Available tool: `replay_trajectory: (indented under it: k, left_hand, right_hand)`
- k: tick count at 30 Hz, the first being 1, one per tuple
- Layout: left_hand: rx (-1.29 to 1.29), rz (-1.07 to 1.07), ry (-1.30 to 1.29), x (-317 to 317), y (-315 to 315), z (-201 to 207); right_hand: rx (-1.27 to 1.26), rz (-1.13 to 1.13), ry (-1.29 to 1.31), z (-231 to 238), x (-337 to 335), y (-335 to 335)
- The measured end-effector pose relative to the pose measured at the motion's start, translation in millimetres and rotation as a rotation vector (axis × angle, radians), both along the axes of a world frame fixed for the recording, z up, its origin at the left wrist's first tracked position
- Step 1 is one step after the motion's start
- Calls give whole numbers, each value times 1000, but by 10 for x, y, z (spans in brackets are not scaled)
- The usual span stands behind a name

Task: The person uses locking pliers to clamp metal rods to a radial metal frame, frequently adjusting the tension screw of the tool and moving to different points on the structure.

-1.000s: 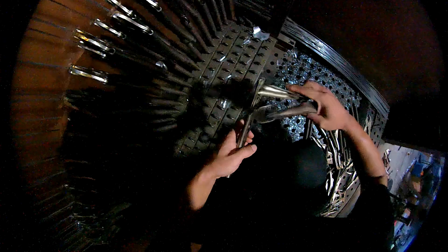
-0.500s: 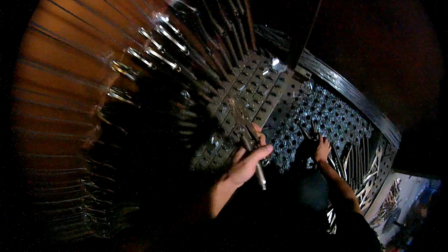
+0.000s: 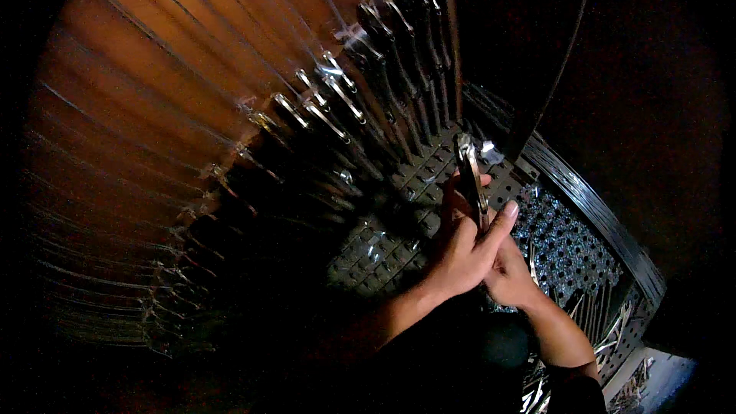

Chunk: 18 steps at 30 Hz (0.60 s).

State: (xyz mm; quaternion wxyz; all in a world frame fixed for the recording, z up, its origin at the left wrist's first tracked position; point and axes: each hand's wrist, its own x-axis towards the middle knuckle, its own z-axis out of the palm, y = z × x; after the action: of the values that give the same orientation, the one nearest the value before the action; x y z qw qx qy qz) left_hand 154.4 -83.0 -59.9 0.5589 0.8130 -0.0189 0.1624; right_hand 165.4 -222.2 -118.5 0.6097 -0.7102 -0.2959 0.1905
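Note:
Near the middle of the view, my left hand [image 3: 468, 249] is closed around a long, narrow shiny metal piece [image 3: 471, 165] with a looped or forked upper end. It points upward, away from me, and my left thumb lies along its right side. My right hand [image 3: 512, 280] meets the left from below and right, its fingers curled and partly hidden behind the left palm. What lies between those fingers does not show. Beneath and beyond my hands is a grey plate with rows of dark holes or studs [image 3: 441, 169]. To its right is a bluish, glinting perforated area [image 3: 571, 253].
At left, many thin cords [image 3: 176, 15] run down an orange-brown backdrop to shiny metal clips [image 3: 333, 111]. A bundle of silvery wires [image 3: 590, 176] curves along the right edge. Loose pale metal strips [image 3: 613, 337] lie at lower right. A single cord [image 3: 571, 46] hangs at upper right.
My right hand has come back from the perforated area to my left hand. The metal piece has swung to more upright, and the view has shifted, moving the clips rightward.

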Motion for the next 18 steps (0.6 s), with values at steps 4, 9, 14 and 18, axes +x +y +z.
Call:
replay_trajectory:
  k: [4, 9, 14, 18]
  left_hand:
    - [220, -149, -29, 110, 321, 364]
    - [374, 19, 5, 129, 408, 650]
    - [106, 269, -421, 471, 688, 621]
    - [65, 344, -484, 689, 868, 577]
  right_hand:
    - [214, 9, 178, 258, 123, 229]
    - [332, -86, 333, 264, 332, 434]
    - [372, -75, 454, 326, 389, 527]
    - [349, -97, 379, 344, 339, 547]
